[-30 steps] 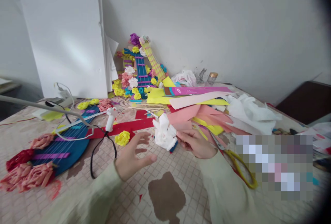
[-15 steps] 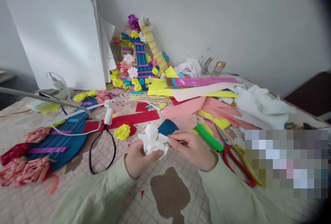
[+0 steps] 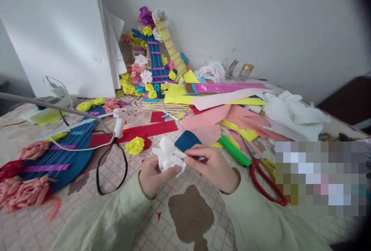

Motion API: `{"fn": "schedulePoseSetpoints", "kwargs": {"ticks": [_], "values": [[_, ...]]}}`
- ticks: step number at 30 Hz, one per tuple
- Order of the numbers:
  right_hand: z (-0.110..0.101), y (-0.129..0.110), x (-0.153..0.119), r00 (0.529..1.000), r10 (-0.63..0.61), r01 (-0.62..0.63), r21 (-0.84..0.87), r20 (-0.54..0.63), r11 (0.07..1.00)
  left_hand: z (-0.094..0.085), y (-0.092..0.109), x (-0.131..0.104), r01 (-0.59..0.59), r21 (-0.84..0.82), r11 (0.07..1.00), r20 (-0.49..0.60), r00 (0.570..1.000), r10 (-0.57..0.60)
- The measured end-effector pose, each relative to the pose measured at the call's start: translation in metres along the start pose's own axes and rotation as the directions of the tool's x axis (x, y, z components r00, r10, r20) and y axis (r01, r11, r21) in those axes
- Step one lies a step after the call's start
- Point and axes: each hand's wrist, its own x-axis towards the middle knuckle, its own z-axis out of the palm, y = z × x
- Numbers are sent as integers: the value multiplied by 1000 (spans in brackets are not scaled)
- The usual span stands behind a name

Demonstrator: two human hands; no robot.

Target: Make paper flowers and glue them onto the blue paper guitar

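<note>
A white paper flower [image 3: 166, 154] with crinkled petals is held upright over the table. My left hand [image 3: 153, 176] is closed round its lower part, thumb in front. On the flower's right side, my right hand [image 3: 213, 166] pinches a white petal edge between thumb and fingers. A yellow paper flower [image 3: 135, 145] lies to the left of my hands, beside a red paper strip [image 3: 145, 131]. Just behind the hands is a dark blue paper piece [image 3: 187, 140].
A blue guitar shape [image 3: 78, 158] with paper roses lies at left, near a white glue gun [image 3: 119, 123] and its cable. Red-handled scissors [image 3: 268, 187] and a green roll [image 3: 234, 151] lie at right. Paper strips [image 3: 208, 117] spread behind; decorated guitars [image 3: 155, 57] lean on the wall.
The view has shifted slightly. My right fingers have moved a little on the flower's right-hand petal, while my left hand keeps its hold.
</note>
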Motion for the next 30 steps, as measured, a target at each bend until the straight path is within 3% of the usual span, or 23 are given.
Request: {"fn": "schedulePoseSetpoints", "kwargs": {"ticks": [5,11,16,19,30], "values": [[0,-1,-1,996,87,-90,153,29,984,1,5,-3,1,53,999,19,1000,-2],[9,1,-2,995,93,-86,162,-36,983,1,8,-4,-14,113,993,-12,1000,16],[16,2,-3,989,-59,62,15,-136,998,-1,4,-1,-33,125,992,-36,999,38],[14,1,-3,983,-151,149,-26,-105,989,-2,3,0,-63,96,993,-51,996,68],[17,7,0,965,-211,199,-87,-158,976,1,-9,2,-47,-155,987,-109,994,30]]}}
